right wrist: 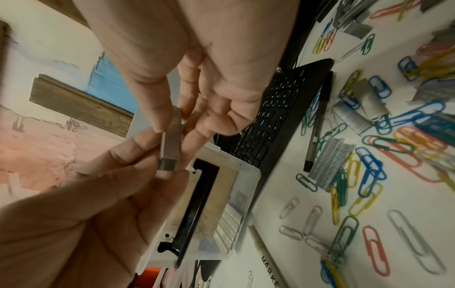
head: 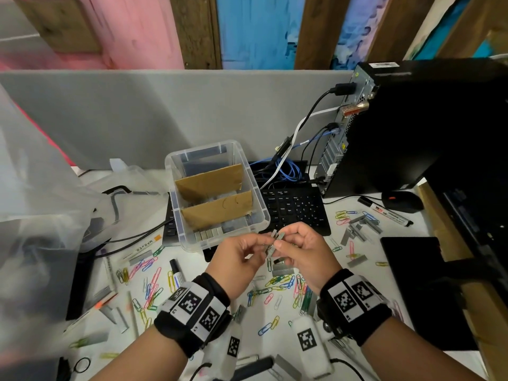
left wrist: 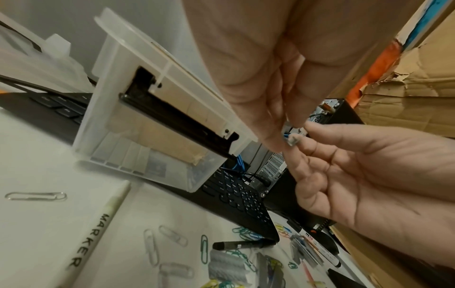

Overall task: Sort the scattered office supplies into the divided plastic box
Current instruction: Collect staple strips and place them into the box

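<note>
Both hands meet just in front of the clear divided box (head: 264, 213), above the desk. My left hand (head: 262, 246) and my right hand (head: 281, 239) each pinch a grey staple strip (head: 273, 242) between thumb and fingers. From the right wrist the staple strip (right wrist: 169, 146) stands upright, the right hand (right wrist: 172, 124) pinching its upper part and the left hand (right wrist: 157, 155) its lower end. In the left wrist view only the staple strip's end (left wrist: 294, 140) shows between the fingertips. Two cardboard dividers (head: 217, 209) split the box, and staple strips (head: 217, 232) lie in its near compartment.
Coloured paper clips (head: 149, 287), loose staple strips (head: 360, 229) and markers (head: 390, 211) are scattered on the white desk. A black keyboard (head: 295, 207) lies under and beside the box. A computer tower (head: 398, 127) with cables stands right, a mouse (head: 402, 200) near it, a plastic bag (head: 41, 188) left.
</note>
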Demonstrator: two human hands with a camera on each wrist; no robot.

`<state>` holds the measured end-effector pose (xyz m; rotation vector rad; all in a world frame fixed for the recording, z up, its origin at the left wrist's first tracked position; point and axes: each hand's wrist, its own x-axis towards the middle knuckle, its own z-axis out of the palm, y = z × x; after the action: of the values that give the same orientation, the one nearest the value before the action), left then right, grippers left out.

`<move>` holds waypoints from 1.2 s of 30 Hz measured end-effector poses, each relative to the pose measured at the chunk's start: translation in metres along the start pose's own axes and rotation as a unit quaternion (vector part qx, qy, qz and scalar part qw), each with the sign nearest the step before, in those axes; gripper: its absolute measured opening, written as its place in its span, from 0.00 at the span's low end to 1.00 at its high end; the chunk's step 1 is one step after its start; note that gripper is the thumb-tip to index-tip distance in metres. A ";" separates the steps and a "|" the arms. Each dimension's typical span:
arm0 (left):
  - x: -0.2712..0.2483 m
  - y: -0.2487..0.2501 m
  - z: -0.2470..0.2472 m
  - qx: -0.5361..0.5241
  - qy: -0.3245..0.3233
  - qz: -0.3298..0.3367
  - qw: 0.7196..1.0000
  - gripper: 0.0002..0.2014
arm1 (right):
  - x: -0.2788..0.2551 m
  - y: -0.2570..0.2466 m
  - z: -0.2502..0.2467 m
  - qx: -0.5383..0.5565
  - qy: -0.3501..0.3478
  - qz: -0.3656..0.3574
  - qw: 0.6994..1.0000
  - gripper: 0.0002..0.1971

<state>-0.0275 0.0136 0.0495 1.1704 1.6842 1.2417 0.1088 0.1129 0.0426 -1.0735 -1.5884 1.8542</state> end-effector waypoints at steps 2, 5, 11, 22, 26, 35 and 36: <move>0.000 0.001 -0.001 -0.017 0.003 0.011 1.000 0.14 | 0.000 -0.001 0.001 -0.006 -0.001 -0.004 1.000 0.07; 0.001 0.001 -0.003 -0.064 0.014 -0.011 0.998 0.15 | 0.000 -0.001 0.001 -0.005 -0.008 -0.004 1.000 0.08; 0.001 -0.001 -0.007 -0.070 0.035 -0.023 0.997 0.14 | -0.001 -0.005 0.000 -0.003 -0.018 -0.009 1.000 0.08; -0.003 0.001 -0.011 0.000 0.019 0.004 1.000 0.12 | 0.000 -0.014 -0.002 0.010 -0.023 -0.029 0.999 0.11; -0.003 0.001 -0.011 0.009 0.010 0.011 1.000 0.13 | 0.000 -0.013 -0.002 -0.006 -0.015 -0.033 0.999 0.12; 0.002 0.002 -0.010 -0.021 0.025 -0.028 0.999 0.15 | 0.001 -0.013 0.000 -0.008 -0.009 -0.034 0.999 0.16; 0.002 0.003 -0.010 -0.028 0.030 -0.034 0.999 0.17 | 0.002 -0.013 0.001 -0.007 -0.007 -0.034 0.999 0.15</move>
<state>-0.0365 0.0133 0.0551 1.0437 1.7084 1.2837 0.1047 0.1167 0.0548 -1.0020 -1.6282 1.8125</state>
